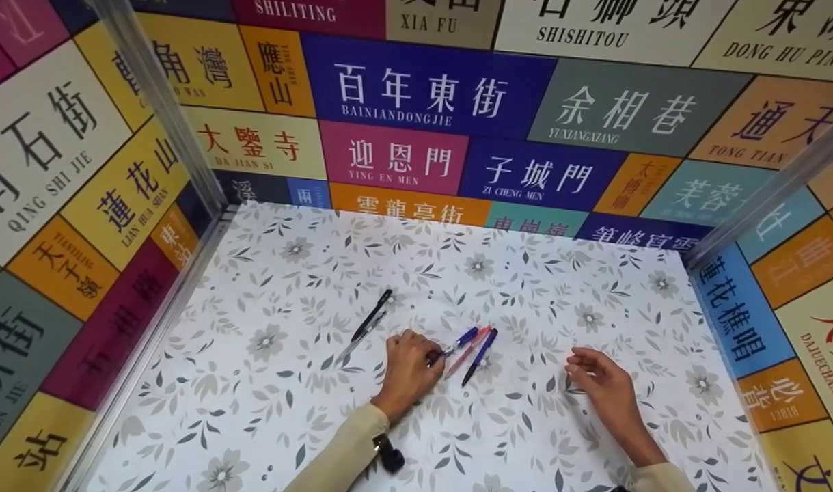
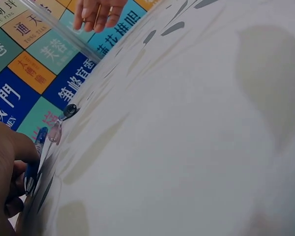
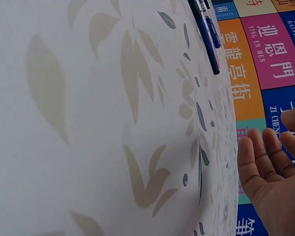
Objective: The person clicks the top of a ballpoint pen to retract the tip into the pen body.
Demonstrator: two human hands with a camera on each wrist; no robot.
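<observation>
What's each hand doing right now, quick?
Left hand: closed, holding a blue pen.
Right hand: open, fingers relaxed, holding nothing.

White flower-patterned tabletop: black pen, greyish pen, pink pen, dark-blue pen.

Colourful sign-covered walls around a white floral-patterned tabletop

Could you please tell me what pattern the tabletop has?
The tabletop is white with a grey and beige floral, leafy pattern, clearest in the head view.
</observation>
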